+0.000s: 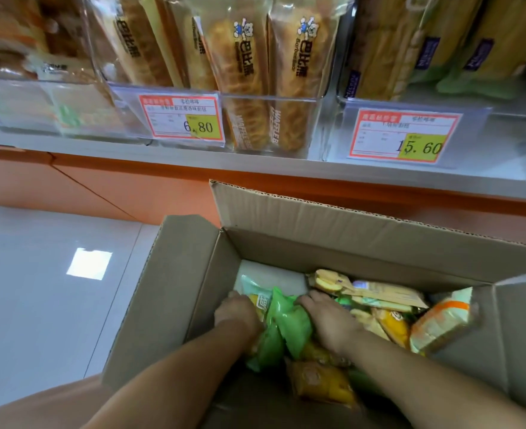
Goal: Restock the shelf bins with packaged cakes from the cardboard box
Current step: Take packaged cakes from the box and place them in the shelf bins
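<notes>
An open cardboard box (pixel 332 218) stands on the floor below the shelf, holding several packaged cakes in green, yellow and orange wrappers. Both my hands are inside it. My left hand (pixel 236 314) grips the left side of a bunch of green-wrapped cakes (pixel 286 323). On the bunch's right side my right hand (pixel 326 320) curls round it. More packets (pixel 388 323) lie to the right in the box. Above, clear shelf bins (pixel 271 125) hold upright waffle packages.
A grey shelf edge (pixel 255 164) with an orange base panel runs just behind the box. Price tags reading 6.80 (pixel 182 119) and 15.60 (pixel 405 136) hang on the bins. Glossy grey floor (pixel 38 289) lies to the left.
</notes>
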Action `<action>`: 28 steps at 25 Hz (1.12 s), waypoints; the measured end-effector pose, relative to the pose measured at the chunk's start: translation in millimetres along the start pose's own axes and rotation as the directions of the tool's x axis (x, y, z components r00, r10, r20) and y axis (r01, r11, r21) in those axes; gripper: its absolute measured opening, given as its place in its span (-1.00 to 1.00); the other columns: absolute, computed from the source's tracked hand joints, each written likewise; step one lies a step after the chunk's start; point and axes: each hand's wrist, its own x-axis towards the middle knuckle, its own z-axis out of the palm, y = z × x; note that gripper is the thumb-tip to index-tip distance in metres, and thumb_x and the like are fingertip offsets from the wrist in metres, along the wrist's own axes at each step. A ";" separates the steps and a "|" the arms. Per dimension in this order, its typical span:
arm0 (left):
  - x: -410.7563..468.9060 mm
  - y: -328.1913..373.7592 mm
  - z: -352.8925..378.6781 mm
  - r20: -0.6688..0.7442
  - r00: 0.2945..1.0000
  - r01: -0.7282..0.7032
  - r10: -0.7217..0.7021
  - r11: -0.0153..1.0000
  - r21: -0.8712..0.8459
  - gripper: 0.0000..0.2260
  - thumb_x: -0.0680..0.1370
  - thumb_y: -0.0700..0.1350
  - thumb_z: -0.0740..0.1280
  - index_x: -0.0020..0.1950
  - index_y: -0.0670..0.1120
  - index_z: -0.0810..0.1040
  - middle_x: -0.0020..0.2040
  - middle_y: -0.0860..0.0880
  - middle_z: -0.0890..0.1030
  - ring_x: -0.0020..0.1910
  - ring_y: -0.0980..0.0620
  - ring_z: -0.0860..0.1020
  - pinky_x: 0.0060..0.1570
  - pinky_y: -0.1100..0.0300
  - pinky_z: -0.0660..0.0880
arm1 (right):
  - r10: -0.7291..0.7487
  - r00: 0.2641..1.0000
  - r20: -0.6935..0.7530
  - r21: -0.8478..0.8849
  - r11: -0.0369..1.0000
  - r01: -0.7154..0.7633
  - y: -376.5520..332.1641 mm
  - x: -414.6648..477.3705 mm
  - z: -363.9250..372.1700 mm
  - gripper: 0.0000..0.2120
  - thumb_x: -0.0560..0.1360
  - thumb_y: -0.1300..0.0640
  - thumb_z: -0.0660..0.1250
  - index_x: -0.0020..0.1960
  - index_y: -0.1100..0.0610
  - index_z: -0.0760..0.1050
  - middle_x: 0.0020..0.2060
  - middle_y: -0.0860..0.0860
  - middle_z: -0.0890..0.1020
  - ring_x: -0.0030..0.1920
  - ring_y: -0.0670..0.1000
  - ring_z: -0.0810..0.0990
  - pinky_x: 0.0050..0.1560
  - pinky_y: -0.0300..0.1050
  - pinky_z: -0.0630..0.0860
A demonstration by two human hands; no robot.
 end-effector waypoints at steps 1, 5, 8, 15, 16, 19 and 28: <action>-2.7 -5.8 7.0 0.028 1.000 0.001 0.001 0.998 -0.061 -0.39 0.47 0.15 0.43 0.38 -0.13 0.34 0.33 -0.14 0.44 0.27 -0.09 0.50 0.20 0.12 0.43 | 0.030 0.999 0.015 0.130 0.991 -0.032 0.4 -6.2 -4.9 -0.47 0.49 0.22 0.30 0.42 0.00 0.29 0.31 0.01 0.37 0.34 0.03 0.36 0.30 -0.12 0.33; -12.5 -22.4 20.4 0.113 0.991 0.101 -0.068 0.942 -0.321 -0.38 0.45 0.08 0.49 0.32 -0.19 0.31 0.27 -0.14 0.55 0.22 -0.10 0.55 0.15 0.14 0.46 | 0.168 0.985 -0.036 0.568 0.815 -0.118 -8.9 -31.4 -28.1 -0.31 0.36 0.15 0.55 0.39 -0.05 0.33 0.23 -0.11 0.47 0.19 -0.10 0.49 0.03 -0.39 0.39; -17.5 -16.9 -0.5 0.196 0.980 0.150 -0.036 0.780 -0.607 -0.49 0.35 0.01 0.57 0.19 -0.21 0.56 0.05 -0.14 0.68 -0.04 -0.06 0.66 0.03 0.12 0.60 | 0.227 0.974 0.005 0.817 0.560 -0.134 -16.1 -49.8 -48.9 -0.39 0.35 0.18 0.56 0.30 -0.02 0.36 0.07 -0.19 0.57 0.04 -0.21 0.56 -0.04 -0.51 0.42; -84.0 -8.9 -59.1 0.336 0.850 0.201 0.405 0.339 -0.919 -0.82 0.53 -0.29 0.35 0.12 -0.18 0.60 -0.03 -0.17 0.71 -0.17 -0.06 0.70 -0.20 0.06 0.66 | 0.052 0.988 0.148 0.986 -0.085 -0.143 -34.8 -74.6 -65.1 -0.50 0.43 0.20 0.42 0.34 0.17 0.42 0.15 0.13 0.64 0.23 0.15 0.58 0.21 0.13 0.53; -94.3 -6.7 -60.0 0.304 0.839 0.171 0.451 0.313 -0.934 -0.80 0.54 -0.31 0.34 0.15 -0.17 0.59 0.02 -0.17 0.70 -0.13 -0.06 0.70 -0.16 0.06 0.66 | 0.001 0.990 0.139 0.973 -0.185 -0.137 -37.5 -79.6 -66.5 -0.51 0.43 0.20 0.37 0.35 0.20 0.43 0.21 0.18 0.61 0.24 0.18 0.57 0.19 0.13 0.54; -116.7 0.9 -58.0 0.232 0.811 0.114 0.537 0.244 -0.963 -0.69 0.53 -0.32 0.37 0.27 -0.17 0.53 0.13 -0.19 0.67 0.04 -0.11 0.68 0.03 0.03 0.63 | -0.032 0.993 0.114 0.963 -0.243 -0.118 -41.7 -91.1 -69.0 -0.40 0.39 0.16 0.50 0.38 0.23 0.40 0.25 0.25 0.56 0.24 0.23 0.57 0.16 0.20 0.54; -133.8 9.2 -67.7 0.086 0.791 0.017 0.605 0.118 -0.993 -0.41 0.40 -0.20 0.46 0.40 -0.07 0.38 0.24 -0.17 0.62 0.23 -0.19 0.58 0.27 -0.22 0.46 | 0.046 0.998 0.039 0.952 -0.304 -0.023 -44.7 -120.2 -90.9 -0.05 0.04 -0.02 0.69 0.35 0.23 0.44 0.23 0.29 0.57 0.22 0.26 0.57 0.16 0.23 0.52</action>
